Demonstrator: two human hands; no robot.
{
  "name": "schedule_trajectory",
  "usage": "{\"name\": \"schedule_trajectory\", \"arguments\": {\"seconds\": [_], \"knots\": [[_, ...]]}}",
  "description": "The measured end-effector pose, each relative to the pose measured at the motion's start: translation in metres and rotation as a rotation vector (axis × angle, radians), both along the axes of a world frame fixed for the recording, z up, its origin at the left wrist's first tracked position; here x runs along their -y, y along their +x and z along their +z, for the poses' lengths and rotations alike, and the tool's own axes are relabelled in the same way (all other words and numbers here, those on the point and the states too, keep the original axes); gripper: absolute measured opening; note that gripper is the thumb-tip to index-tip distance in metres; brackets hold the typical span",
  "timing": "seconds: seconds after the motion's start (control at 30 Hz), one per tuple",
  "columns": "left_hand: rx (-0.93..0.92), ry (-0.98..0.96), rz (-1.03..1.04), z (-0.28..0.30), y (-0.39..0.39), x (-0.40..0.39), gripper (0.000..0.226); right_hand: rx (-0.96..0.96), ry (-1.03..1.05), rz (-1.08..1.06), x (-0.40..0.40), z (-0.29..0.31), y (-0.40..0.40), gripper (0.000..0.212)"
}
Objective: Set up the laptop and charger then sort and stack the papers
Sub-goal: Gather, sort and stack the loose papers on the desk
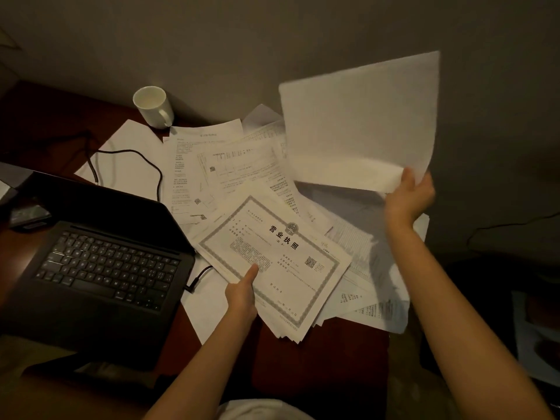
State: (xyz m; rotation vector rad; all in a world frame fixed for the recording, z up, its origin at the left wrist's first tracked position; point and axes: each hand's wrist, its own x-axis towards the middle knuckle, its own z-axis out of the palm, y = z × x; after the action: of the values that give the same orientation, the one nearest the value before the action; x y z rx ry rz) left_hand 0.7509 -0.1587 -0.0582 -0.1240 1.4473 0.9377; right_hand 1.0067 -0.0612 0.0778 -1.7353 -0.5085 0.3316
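Note:
A black laptop (100, 262) stands open at the left of the dark wooden desk (321, 359), its screen dark. A black charger cable (151, 168) runs over the papers behind it, and a plug end (194, 283) lies by the laptop's right edge. My left hand (242, 295) grips a thin stack of papers topped by a bordered certificate (278, 262), thumb on top. My right hand (409, 198) holds a blank white sheet (360, 125) raised above the desk. Several printed sheets (230, 165) lie scattered underneath.
A white mug (153, 106) stands at the back by the grey wall. A dark phone-like object (28, 215) lies left of the laptop. Another cable (512, 222) trails at the right, beyond the desk edge.

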Motion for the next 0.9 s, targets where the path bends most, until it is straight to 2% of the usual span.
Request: {"name": "schedule_trajectory", "arguments": {"seconds": [0.1,0.2,0.37,0.43,0.5,0.57,0.6,0.67,0.77,0.9], "knots": [[-0.015,-0.005,0.021,0.004,0.005,0.0,0.037,-0.243,0.018,-0.032,0.028,-0.001,-0.03,0.017],[0.004,-0.006,0.029,0.008,0.007,0.004,0.03,-0.441,-0.113,-0.034,0.075,-0.031,-0.07,0.013],[0.201,0.148,0.168,0.015,0.005,0.01,0.059,-0.715,-0.327,-0.026,0.148,-0.092,-0.123,0.016],[0.184,0.166,0.19,0.013,0.004,0.01,0.063,-0.797,-0.381,-0.025,0.167,-0.098,-0.137,0.024],[0.126,0.141,0.138,0.014,0.005,0.009,0.067,-0.839,-0.418,0.038,0.178,-0.1,-0.145,0.022],[-0.047,0.022,-0.002,0.008,0.005,0.009,0.071,-0.873,-0.509,0.147,0.184,-0.101,-0.147,0.019],[-0.148,-0.017,-0.039,0.005,0.006,0.008,0.068,-0.874,-0.567,0.2,0.186,-0.105,-0.144,0.02],[-0.215,-0.014,-0.001,0.0,0.008,0.006,0.058,-0.764,-0.697,0.272,0.185,-0.11,-0.133,0.021],[-0.198,-0.016,0.069,0.002,0.006,0.002,0.048,-0.42,-0.806,0.286,0.167,-0.117,-0.106,0.028],[-0.122,-0.029,0.082,-0.001,0.002,0.008,0.035,-0.073,-0.765,0.309,0.115,-0.11,-0.082,0.037]]}}
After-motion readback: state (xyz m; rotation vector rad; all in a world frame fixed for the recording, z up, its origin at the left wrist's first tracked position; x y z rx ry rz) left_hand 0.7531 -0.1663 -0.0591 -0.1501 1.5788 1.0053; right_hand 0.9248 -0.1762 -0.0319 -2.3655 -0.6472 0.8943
